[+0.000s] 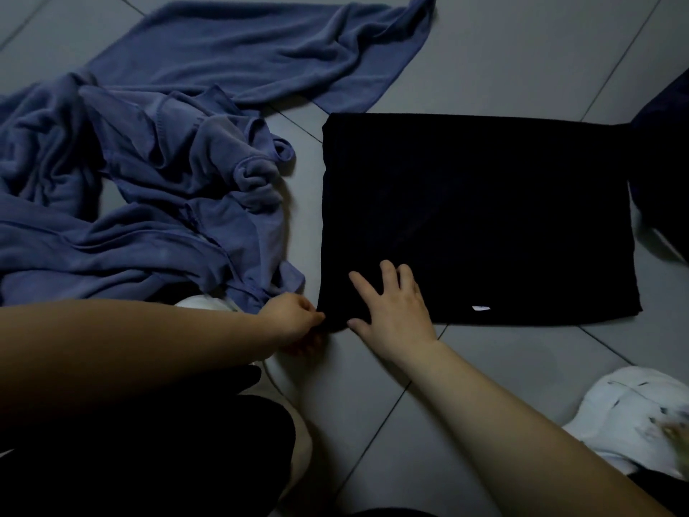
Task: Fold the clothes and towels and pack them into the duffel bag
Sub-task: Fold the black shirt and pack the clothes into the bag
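A black garment (pixel 481 214) lies folded into a flat rectangle on the grey tiled floor, with a small white tag near its front edge. My left hand (pixel 292 322) pinches the garment's near left corner. My right hand (pixel 391 300) rests flat on the same corner, fingers spread, pressing the cloth down. A blue towel (pixel 257 50) lies spread out at the back. Crumpled blue clothes (pixel 149 188) are heaped on the left. A dark shape (pixel 663 162) at the right edge may be the duffel bag; too little shows to tell.
A white shoe (pixel 634 416) sits at the lower right and another white shoe (pixel 201 302) peeks out under the blue heap. My dark-clothed knee (pixel 149 453) fills the lower left. Bare floor tiles (pixel 522 57) lie behind the black garment.
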Action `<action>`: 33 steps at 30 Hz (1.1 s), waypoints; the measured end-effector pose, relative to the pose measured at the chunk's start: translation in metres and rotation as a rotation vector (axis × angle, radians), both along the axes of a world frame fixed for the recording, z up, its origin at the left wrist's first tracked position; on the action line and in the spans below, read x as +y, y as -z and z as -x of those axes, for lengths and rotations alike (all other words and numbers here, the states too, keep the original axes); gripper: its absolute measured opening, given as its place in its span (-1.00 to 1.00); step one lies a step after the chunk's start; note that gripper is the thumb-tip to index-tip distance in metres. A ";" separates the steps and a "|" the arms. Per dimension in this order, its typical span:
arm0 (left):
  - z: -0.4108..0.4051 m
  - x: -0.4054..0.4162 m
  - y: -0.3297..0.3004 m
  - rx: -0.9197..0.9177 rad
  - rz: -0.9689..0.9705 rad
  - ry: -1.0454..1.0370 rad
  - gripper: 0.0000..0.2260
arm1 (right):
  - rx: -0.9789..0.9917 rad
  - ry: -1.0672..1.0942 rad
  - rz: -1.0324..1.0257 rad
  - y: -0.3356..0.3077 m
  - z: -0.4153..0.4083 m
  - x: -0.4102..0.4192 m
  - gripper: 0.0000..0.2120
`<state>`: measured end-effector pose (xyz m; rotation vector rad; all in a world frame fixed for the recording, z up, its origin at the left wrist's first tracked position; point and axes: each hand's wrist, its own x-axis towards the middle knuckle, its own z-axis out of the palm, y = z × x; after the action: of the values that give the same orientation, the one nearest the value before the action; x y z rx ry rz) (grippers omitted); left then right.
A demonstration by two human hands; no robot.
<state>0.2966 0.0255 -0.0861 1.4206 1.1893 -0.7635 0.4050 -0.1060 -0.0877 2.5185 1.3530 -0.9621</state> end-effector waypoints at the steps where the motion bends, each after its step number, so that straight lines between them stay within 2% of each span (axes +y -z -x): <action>1: 0.001 0.001 -0.002 0.015 0.006 0.025 -0.79 | -0.008 -0.022 0.004 -0.001 -0.001 -0.001 -0.28; 3: -0.003 0.007 -0.008 -0.013 -0.076 0.147 -0.81 | -0.019 -0.041 0.012 -0.004 -0.002 -0.001 -0.26; 6: -0.026 0.033 -0.018 -0.195 -0.413 0.391 -0.85 | -0.060 -0.057 -0.031 -0.006 0.002 0.003 -0.24; 9: -0.069 0.081 -0.021 -0.339 -0.549 0.294 -0.88 | -0.074 -0.075 -0.148 -0.005 0.011 0.011 -0.27; 12: -0.111 0.130 -0.009 -0.310 -0.708 0.200 -0.74 | 0.056 0.012 -0.163 0.002 0.019 0.017 -0.32; 15: -0.139 0.147 0.002 -0.331 -0.693 0.158 -0.63 | 0.019 0.090 -0.179 0.006 0.021 0.021 -0.41; 19: -0.164 0.137 0.011 -0.343 -0.633 0.133 -0.55 | 0.005 0.162 -0.225 0.011 0.017 0.029 -0.64; 22: -0.172 0.137 0.014 -0.285 -0.729 0.128 -0.61 | 0.271 0.301 -0.205 0.015 -0.003 0.033 -0.69; 25: -0.180 0.142 0.019 -0.277 -0.734 0.104 -0.66 | 0.497 0.381 -0.201 0.014 -0.026 0.030 -0.70; 28: -0.187 0.144 0.017 -0.240 -0.749 0.173 -0.85 | 0.655 0.439 -0.174 0.010 -0.039 0.024 -0.85; 30: -0.190 0.149 0.012 -0.213 -0.791 0.148 -0.89 | 0.710 0.535 -0.193 0.010 -0.044 0.022 -0.86; 33: -0.192 0.160 0.007 -0.230 -0.847 0.086 -0.88 | 0.705 0.571 -0.220 0.013 -0.045 0.020 -0.78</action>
<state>0.4882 0.1850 -0.0934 2.1862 1.3353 -0.1106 0.4496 -0.0856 -0.1002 2.9390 0.8659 -2.0616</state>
